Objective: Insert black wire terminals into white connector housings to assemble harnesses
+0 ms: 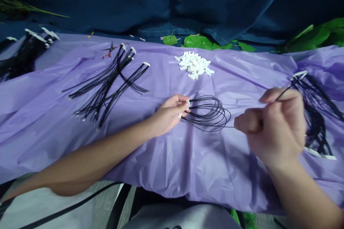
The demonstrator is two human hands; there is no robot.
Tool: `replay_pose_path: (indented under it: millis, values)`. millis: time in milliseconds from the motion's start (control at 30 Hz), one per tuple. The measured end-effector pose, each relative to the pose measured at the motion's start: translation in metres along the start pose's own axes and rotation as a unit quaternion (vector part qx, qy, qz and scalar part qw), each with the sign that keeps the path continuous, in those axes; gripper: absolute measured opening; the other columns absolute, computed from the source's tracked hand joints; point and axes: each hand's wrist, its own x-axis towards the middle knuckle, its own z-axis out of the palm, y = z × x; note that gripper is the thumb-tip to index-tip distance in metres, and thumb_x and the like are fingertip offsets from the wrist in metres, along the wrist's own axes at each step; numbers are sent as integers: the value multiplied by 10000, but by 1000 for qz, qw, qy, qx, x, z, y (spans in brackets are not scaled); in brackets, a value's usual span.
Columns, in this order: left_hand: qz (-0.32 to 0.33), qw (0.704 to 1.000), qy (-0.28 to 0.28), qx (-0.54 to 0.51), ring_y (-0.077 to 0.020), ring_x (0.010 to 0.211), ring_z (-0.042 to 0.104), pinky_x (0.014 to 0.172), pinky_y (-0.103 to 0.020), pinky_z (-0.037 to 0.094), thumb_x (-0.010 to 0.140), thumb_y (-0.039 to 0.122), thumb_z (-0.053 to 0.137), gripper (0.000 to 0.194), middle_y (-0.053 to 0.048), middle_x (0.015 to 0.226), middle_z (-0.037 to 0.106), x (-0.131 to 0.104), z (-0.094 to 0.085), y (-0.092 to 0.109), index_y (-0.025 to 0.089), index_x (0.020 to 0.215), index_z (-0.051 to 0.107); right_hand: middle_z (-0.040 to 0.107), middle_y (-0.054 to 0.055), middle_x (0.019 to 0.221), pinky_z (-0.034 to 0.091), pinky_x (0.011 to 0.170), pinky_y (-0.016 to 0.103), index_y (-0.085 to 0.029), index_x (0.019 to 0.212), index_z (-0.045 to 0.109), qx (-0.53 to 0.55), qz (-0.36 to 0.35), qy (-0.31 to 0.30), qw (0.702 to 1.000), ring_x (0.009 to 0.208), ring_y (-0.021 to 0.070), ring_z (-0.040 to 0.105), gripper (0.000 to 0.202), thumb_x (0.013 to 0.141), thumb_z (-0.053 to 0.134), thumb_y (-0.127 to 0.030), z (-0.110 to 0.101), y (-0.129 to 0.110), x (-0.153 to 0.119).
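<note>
Near the middle of the purple sheet, my left hand (173, 112) pinches white connectors with black wires looping out to the right in a bundle (212, 112). To the right, raised above the sheet, my right hand (276, 125) is closed on a thin dark wire, which runs from its fingers toward the looped bundle; a piece of wire also shows by its thumb and index finger. A pile of small white connectors (195, 64) lies beyond my left hand. Black wires with white connectors (107, 82) lie to the left of it.
Looped wire bundles with white connectors (317, 121) lie at the right, partly behind my right hand. More black bundles (20, 57) are at the far left. Small scissors (109, 50) lie near the back edge. Green leaves (199, 41) and a dark blue cloth (150, 3) are behind the purple sheet (166, 164).
</note>
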Motion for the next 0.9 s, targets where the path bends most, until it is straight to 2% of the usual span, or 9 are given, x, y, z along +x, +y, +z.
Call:
replay_pose_path:
  millis: [67,133,200,300,400,500,600,767,900]
  values:
    - [-1,1000,-4,15,-108,758,526,696,-260,348,727,197,693,205,-27,831,550,-1,0,-1,134,890,585,484,-21,657,366,433,241,-223,915,552,-158,-38,-80,983,460,87,431,40,910,515,-210,6,1,-7]
    - [-1,1000,-10,24,-109,763,525,709,-265,349,738,209,689,212,-21,827,548,-2,1,-1,139,905,578,541,15,736,437,541,243,-186,924,597,-265,-64,-166,947,594,106,524,85,886,532,-146,12,2,-11]
    - [1,999,-13,31,-107,759,521,710,-265,348,745,216,685,218,-15,814,545,-4,2,-2,142,916,571,571,32,775,472,619,251,-169,971,615,-301,-76,-208,927,670,121,564,131,888,519,-135,17,4,-13]
    - [-2,999,-15,42,-112,765,524,719,-269,355,756,225,677,224,-15,810,547,-4,4,-2,143,931,562,626,57,904,499,698,268,-174,1099,566,-311,-72,-236,918,779,144,609,196,926,477,-199,19,6,-15]
    - [-3,999,-14,45,-114,767,530,719,-270,357,759,221,673,222,-17,812,551,-4,4,-1,140,930,556,623,40,903,485,625,245,-200,1158,470,-287,-81,-209,931,699,118,591,212,952,422,-205,17,11,-20]
    - [0,999,-13,45,-105,755,523,703,-259,346,762,203,669,211,-16,810,551,-3,3,-2,135,929,559,575,20,814,445,544,255,-224,1079,440,-240,-91,-124,958,589,110,532,144,945,415,-179,14,15,-24]
    - [0,999,-15,45,-107,767,524,711,-262,344,759,207,675,207,-15,813,555,-3,2,-3,140,922,568,540,11,745,420,515,262,-226,989,459,-250,-91,-71,961,561,114,501,86,932,438,-166,14,15,-22]
    - [6,999,-25,33,-102,752,520,705,-264,339,749,227,689,212,-9,802,560,-3,1,-5,148,913,581,596,25,789,454,588,243,-193,938,533,-346,-137,-132,919,671,122,563,82,885,532,-130,20,16,-12]
    - [2,999,-33,34,-108,759,520,694,-266,335,748,219,686,208,-14,803,560,-3,1,-5,150,918,588,609,36,806,466,584,236,-189,953,554,-366,-134,-143,910,696,130,584,77,903,507,-154,22,26,-12]
